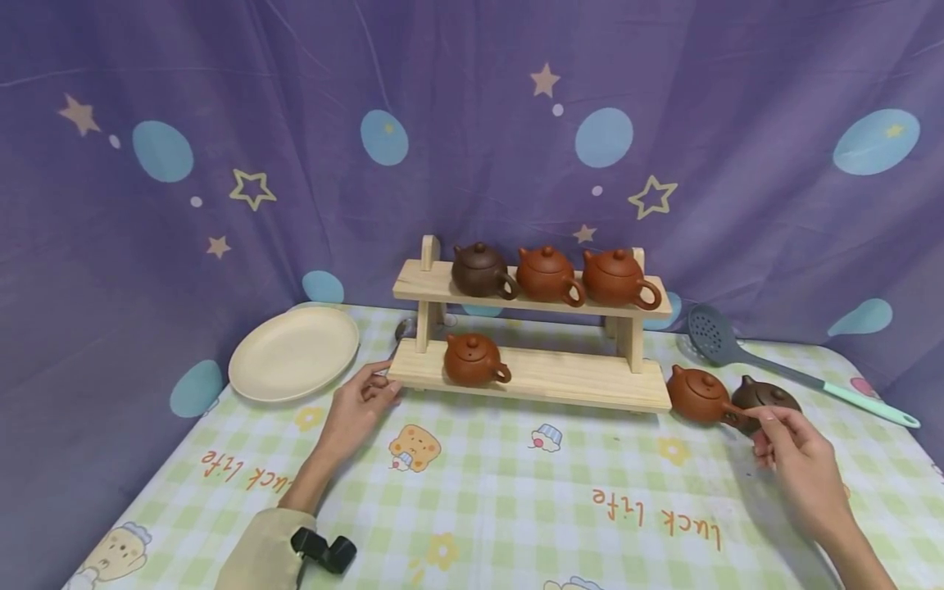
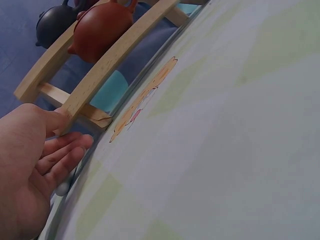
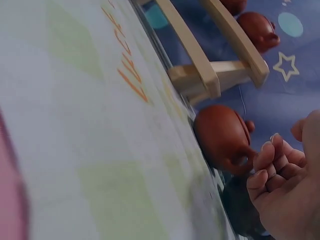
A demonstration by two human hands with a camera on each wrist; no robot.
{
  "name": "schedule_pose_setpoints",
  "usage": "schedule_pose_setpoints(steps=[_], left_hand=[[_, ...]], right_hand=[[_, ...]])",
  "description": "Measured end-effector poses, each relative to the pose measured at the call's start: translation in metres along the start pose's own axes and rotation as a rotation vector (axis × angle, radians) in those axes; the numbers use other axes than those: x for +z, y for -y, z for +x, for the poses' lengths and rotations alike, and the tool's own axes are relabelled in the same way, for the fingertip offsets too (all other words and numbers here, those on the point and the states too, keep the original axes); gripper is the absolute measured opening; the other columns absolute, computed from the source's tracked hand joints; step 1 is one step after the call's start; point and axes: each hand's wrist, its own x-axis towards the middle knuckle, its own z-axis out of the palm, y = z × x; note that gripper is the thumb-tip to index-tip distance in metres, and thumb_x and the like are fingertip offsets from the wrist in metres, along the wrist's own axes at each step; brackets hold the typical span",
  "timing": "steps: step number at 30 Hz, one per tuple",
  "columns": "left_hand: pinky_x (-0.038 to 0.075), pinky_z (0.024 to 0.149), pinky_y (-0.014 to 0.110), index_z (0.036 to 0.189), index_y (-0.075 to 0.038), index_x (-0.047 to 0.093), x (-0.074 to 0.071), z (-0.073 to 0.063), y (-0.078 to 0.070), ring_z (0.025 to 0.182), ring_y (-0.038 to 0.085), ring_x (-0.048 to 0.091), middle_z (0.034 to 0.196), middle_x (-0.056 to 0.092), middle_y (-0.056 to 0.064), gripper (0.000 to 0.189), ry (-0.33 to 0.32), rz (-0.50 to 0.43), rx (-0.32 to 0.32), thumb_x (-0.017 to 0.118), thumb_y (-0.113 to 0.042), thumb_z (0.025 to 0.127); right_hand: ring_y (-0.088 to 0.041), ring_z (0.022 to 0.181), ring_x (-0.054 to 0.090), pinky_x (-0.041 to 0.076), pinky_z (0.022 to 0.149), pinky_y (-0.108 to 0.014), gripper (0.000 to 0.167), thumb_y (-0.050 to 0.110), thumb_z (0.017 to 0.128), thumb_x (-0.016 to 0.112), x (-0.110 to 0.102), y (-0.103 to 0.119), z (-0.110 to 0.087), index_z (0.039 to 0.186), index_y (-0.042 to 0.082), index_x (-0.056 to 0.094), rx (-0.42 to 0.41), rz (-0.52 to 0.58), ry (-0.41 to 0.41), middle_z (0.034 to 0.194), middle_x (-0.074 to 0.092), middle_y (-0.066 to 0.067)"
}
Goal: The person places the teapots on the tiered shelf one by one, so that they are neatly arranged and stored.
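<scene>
A two-tier wooden shelf point(image 1: 583, 378) stands on the table. My left hand point(image 1: 359, 414) grips the left end of its lower board, thumb at the board's end point(image 2: 75, 102) and other fingers below. On that board sits a reddish-brown teapot point(image 1: 472, 360). The upper board carries a dark brown teapot point(image 1: 478, 272) and two reddish-brown teapots point(image 1: 544, 275). Right of the shelf, another reddish-brown teapot point(image 1: 696, 397) rests on the tablecloth. My right hand point(image 1: 800, 459) has its fingertips right at this teapot's handle point(image 3: 240, 162), thumb held apart. A dark teapot point(image 1: 767, 395) stands behind that hand, partly hidden.
A cream plate point(image 1: 295, 354) lies at the back left. Beside the shelf's left end, a metal spoon point(image 1: 402, 329) is partly hidden. At the back right lies a grey slotted skimmer point(image 1: 715, 334) with a mint handle. A purple curtain point(image 1: 472, 164) hangs behind the checked tablecloth point(image 1: 516, 492).
</scene>
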Motion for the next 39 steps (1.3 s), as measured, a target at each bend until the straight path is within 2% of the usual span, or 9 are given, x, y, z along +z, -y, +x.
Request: schedule_pose_setpoints(steps=[12,14,21,30,39], left_hand=[[0.055,0.080,0.023,0.143,-0.001,0.057,0.001,0.001,0.002,0.089,0.026,0.073,0.104,0.068,0.016,0.045,0.003,-0.016,-0.009,0.067,-0.022,0.104],[0.054,0.080,0.023,0.143,-0.001,0.057,0.001,0.000,0.002,0.089,0.027,0.073,0.104,0.068,0.017,0.045,0.001,-0.015,-0.010,0.067,-0.022,0.104],[0.055,0.079,0.024,0.144,-0.003,0.056,0.001,0.000,0.002,0.089,0.024,0.073,0.104,0.069,0.014,0.045,0.004,-0.004,-0.014,0.066,-0.022,0.105],[0.055,0.077,0.026,0.144,-0.004,0.056,0.001,0.002,0.001,0.087,0.023,0.073,0.105,0.070,0.013,0.045,0.004,0.008,-0.002,0.066,-0.024,0.105],[0.055,0.077,0.026,0.144,-0.004,0.057,0.000,0.001,0.001,0.087,0.022,0.073,0.104,0.071,0.012,0.045,0.002,0.017,-0.007,0.066,-0.023,0.105]], right_hand=[[-0.007,0.065,0.057,0.050,0.054,-0.022,0.020,0.032,0.112,0.048,0.003,-0.014,0.009,0.116,0.020,0.064,0.053,0.043,-0.040,0.077,0.060,0.000],[-0.007,0.064,0.057,0.050,0.054,-0.022,0.022,0.031,0.112,0.047,0.004,-0.015,0.010,0.118,0.016,0.062,0.052,0.028,-0.034,0.076,0.060,0.000],[-0.006,0.062,0.054,0.049,0.052,-0.023,0.041,0.030,0.113,0.043,0.010,-0.016,0.011,0.125,-0.009,0.052,0.083,-0.029,0.004,0.076,0.059,-0.001],[-0.009,0.058,0.052,0.048,0.051,-0.026,0.045,0.032,0.114,0.040,0.014,-0.017,0.013,0.120,-0.011,0.051,0.093,-0.048,0.053,0.075,0.055,-0.005],[-0.015,0.056,0.048,0.043,0.052,-0.030,0.053,0.038,0.114,0.036,0.017,-0.014,0.017,0.123,-0.011,0.055,0.112,-0.102,0.092,0.075,0.053,-0.008]])
